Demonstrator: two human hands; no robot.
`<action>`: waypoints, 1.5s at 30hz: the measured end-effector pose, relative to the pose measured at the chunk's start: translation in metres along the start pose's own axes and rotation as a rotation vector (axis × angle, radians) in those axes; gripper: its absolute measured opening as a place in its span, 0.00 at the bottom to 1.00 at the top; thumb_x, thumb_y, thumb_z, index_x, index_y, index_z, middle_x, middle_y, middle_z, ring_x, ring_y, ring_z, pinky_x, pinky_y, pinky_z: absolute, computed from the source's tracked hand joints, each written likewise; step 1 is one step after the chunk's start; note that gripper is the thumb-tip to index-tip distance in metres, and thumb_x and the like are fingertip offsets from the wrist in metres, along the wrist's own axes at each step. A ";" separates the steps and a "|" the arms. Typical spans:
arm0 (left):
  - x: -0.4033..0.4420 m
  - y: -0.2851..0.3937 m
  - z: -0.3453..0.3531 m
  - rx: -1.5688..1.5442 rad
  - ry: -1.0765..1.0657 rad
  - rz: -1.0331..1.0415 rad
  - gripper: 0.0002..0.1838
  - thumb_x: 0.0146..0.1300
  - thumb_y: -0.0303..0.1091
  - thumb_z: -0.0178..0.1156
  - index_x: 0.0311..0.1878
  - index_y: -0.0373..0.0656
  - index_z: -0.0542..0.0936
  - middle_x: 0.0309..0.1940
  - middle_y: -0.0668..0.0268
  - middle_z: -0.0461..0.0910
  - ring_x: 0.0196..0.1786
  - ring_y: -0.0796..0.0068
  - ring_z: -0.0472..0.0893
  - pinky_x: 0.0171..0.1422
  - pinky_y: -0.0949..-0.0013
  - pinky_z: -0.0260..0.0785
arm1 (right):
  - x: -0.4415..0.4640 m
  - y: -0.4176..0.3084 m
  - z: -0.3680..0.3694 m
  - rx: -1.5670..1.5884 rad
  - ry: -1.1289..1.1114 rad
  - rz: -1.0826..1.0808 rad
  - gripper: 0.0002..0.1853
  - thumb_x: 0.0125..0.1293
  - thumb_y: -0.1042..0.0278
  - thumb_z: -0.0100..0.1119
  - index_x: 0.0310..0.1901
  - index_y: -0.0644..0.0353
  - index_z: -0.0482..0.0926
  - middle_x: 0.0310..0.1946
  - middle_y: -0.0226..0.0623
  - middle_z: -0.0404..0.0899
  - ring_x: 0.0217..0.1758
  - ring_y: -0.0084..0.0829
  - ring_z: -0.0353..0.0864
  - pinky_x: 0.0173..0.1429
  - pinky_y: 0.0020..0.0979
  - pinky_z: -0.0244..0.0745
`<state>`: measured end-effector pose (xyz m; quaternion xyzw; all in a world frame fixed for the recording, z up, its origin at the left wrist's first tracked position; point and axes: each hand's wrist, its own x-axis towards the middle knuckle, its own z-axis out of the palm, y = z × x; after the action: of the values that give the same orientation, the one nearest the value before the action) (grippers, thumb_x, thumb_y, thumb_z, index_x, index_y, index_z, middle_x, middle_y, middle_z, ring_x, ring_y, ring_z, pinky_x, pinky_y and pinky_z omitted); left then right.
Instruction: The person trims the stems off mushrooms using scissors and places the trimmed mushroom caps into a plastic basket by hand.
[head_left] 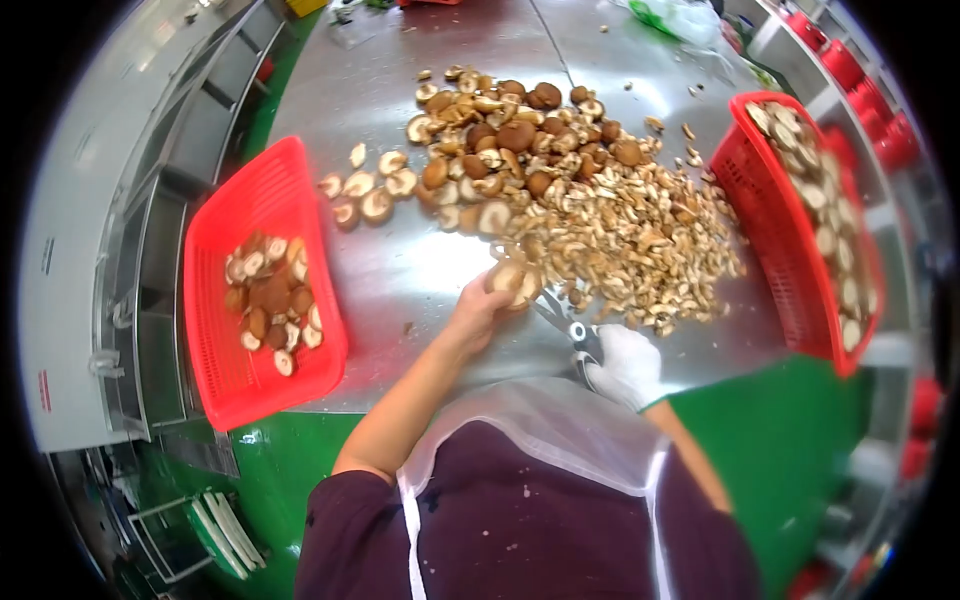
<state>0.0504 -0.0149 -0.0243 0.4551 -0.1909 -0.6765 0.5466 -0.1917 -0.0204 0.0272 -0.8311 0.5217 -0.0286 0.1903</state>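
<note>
My bare left hand [475,312] is closed around brown-capped mushrooms [515,282], perhaps two, with a pale underside showing. In a white glove, my right hand [625,366] grips a pair of scissors [577,332] by the dark handles. The scissor blades point up and left, close to the held mushrooms; whether they touch I cannot tell. Just beyond both hands lies a heap of whole mushrooms [515,135], merging on the right into a pile of cut stems [640,235]. Several trimmed caps [376,205] lie to the left of the heap.
A red basket [325,340] at the left table edge holds some mushrooms. On the right, another red basket [745,165] stands tilted, filled with pale mushrooms. Clear plastic bags [690,20] lie at the back of the metal table [385,275]. Shelves with red containers [842,65] line the right side.
</note>
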 end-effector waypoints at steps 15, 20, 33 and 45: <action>-0.031 0.028 0.048 0.249 -0.242 -0.191 0.34 0.53 0.17 0.51 0.67 0.35 0.64 0.58 0.58 0.74 0.57 0.67 0.78 0.61 0.64 0.73 | 0.007 0.028 -0.015 -0.101 0.166 -0.271 0.16 0.49 0.58 0.68 0.35 0.57 0.77 0.30 0.41 0.78 0.32 0.41 0.79 0.39 0.41 0.75; -0.033 0.033 0.054 0.309 -0.333 -0.224 0.33 0.51 0.19 0.52 0.66 0.34 0.66 0.58 0.58 0.75 0.56 0.69 0.79 0.60 0.67 0.73 | 0.008 0.035 -0.021 -0.137 0.110 -0.316 0.14 0.52 0.57 0.65 0.32 0.58 0.77 0.28 0.41 0.78 0.33 0.42 0.80 0.38 0.43 0.74; -0.026 0.031 0.036 0.292 -0.116 -0.202 0.30 0.48 0.19 0.50 0.60 0.33 0.72 0.53 0.58 0.77 0.53 0.68 0.80 0.56 0.67 0.75 | 0.008 0.023 -0.023 -0.093 -0.152 -0.181 0.16 0.59 0.51 0.59 0.28 0.57 0.80 0.26 0.44 0.82 0.30 0.47 0.83 0.36 0.45 0.78; -0.100 0.178 -0.120 2.053 1.208 1.003 0.21 0.59 0.25 0.53 0.57 0.35 0.75 0.57 0.53 0.74 0.55 0.61 0.78 0.61 0.62 0.71 | -0.035 0.066 0.013 0.245 0.113 0.143 0.20 0.58 0.45 0.65 0.29 0.57 0.78 0.26 0.44 0.79 0.32 0.47 0.81 0.37 0.43 0.73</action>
<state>0.2484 0.0461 0.0894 0.7753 -0.4935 0.3681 0.1407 -0.2607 -0.0112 -0.0019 -0.7596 0.5820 -0.1249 0.2621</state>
